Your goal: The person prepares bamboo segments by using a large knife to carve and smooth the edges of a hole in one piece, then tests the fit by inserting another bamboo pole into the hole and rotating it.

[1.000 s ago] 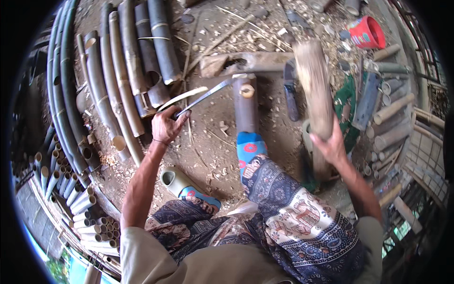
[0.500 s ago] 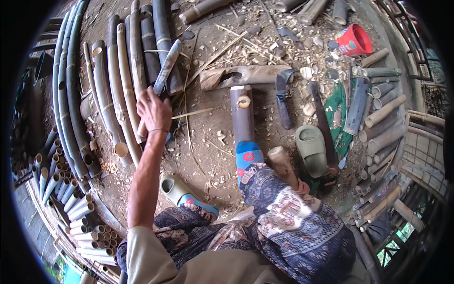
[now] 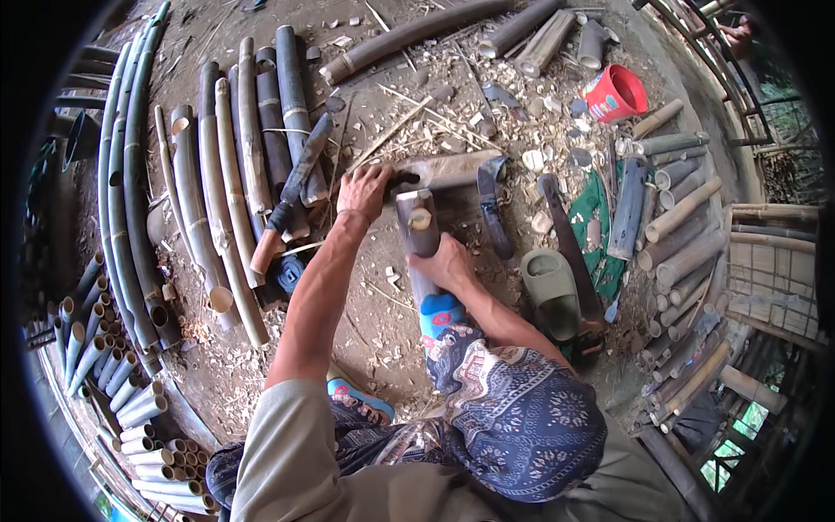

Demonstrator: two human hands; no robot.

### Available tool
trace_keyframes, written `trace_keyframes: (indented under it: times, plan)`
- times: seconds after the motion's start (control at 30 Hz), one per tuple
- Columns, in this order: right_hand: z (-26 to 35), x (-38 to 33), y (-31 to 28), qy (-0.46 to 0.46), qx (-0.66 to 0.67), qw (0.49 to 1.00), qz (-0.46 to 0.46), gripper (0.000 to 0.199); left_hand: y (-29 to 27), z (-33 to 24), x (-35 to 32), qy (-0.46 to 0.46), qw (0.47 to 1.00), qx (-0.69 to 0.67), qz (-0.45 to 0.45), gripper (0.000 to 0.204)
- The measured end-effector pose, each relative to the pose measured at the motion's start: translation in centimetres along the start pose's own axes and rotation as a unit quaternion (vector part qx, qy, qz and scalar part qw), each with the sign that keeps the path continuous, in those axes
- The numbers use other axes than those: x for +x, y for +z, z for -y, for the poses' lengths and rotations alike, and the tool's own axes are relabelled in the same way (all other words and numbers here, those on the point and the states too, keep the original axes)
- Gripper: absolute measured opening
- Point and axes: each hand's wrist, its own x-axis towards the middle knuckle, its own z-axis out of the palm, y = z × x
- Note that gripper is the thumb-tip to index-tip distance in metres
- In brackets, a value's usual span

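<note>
My left hand [image 3: 364,193] is closed over the left end of a hollowed wooden block [image 3: 457,167] on the ground. My right hand [image 3: 442,263] grips a short dark bamboo piece [image 3: 418,219], which has a pale round knot and its far end close to the block. The near end of that piece meets my blue-socked foot [image 3: 440,311]. Left of my left hand, a machete [image 3: 304,165] rests against the bamboo poles, its dark-wrapped handle toward me. A second machete [image 3: 493,204] lies right of the bamboo piece.
Long bamboo poles [image 3: 187,191] lie at the left, with stacked cut tubes [image 3: 139,409] nearer me. At the right are a green slipper [image 3: 558,287], a red bucket [image 3: 615,92], a green net [image 3: 594,222] and piled bamboo pieces [image 3: 687,226]. Wood chips litter the ground.
My left hand has let go of the machete and moved right onto the wooden block. My right hand has come up from beside my knee and taken hold of the bamboo piece.
</note>
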Motion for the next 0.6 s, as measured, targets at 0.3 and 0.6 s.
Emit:
trace_keyframes:
  times: [0.3,0.6]
  plan:
    - [-0.1,-1.9,0.5,-0.047,-0.010,0.996,-0.070,0.075,-1.1,-0.5,-5.9,0.021,0.997,-0.056,0.039,0.051]
    - [0.8,-2.1,0.0,-0.047,-0.039,0.998,-0.007,0.081,0.7,-1.6,-8.6,-0.058,0.991,-0.046,-0.109,0.074]
